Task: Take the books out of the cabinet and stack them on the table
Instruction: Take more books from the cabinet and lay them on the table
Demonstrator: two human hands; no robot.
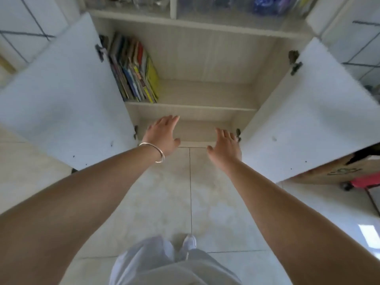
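Observation:
Several colourful books [134,70] lean upright against the left wall of the open cabinet [205,58], on its middle shelf. My left hand [163,134], with a silver bangle on the wrist, reaches forward below that shelf, fingers straight and holding nothing. My right hand [225,145] is stretched out beside it, fingers relaxed, also holding nothing. Both hands hover in front of the lower shelf opening, apart from the books. No table is in view.
Both white cabinet doors stand wide open, the left door [61,103] and the right door [312,120]. Upper glass shelves hold blurred items [267,5]. A cardboard box [337,171] sits low right. Tiled floor [191,192] lies below me.

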